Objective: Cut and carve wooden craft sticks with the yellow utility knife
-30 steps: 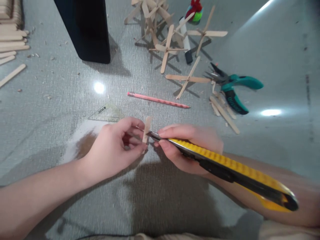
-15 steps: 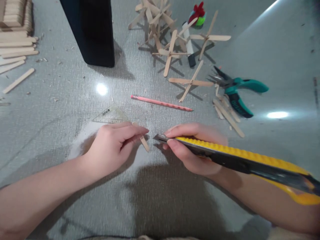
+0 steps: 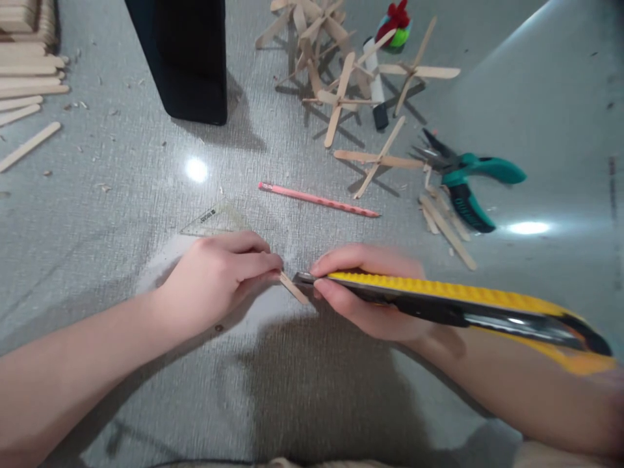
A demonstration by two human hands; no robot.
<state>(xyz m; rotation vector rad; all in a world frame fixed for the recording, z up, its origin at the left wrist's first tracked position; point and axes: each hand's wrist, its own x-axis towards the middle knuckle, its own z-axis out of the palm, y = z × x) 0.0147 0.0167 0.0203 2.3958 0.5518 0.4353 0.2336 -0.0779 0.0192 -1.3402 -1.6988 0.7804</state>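
Note:
A wooden craft stick [image 3: 294, 288] is pinched in my left hand [image 3: 221, 276], its lower end sticking out to the right and the rest hidden by my fingers. My right hand [image 3: 370, 289] grips a yellow and black utility knife [image 3: 439, 302] close to its front end, with the handle reaching back over my forearm. The short blade points left and is at the stick's edge; whether it touches, I cannot tell. Partly beneath and behind my left hand lies a clear set square [image 3: 214, 219]. A pink pencil [image 3: 319, 199] rests on the table beyond both hands.
Pliers with teal handles [image 3: 468, 172] lie at the right beside cut stick pieces [image 3: 446, 224]. Crossed-stick assemblies [image 3: 338, 101], a white marker [image 3: 375, 84] and a red-green fuzzy object [image 3: 394, 26] are farther back. A black upright object [image 3: 195, 65] stands left of them. Loose craft sticks [image 3: 29, 78] are far left.
My left hand has turned the stick and shifted its free end right and slightly down. The knife in my right hand has moved left, bringing its blade to the stick.

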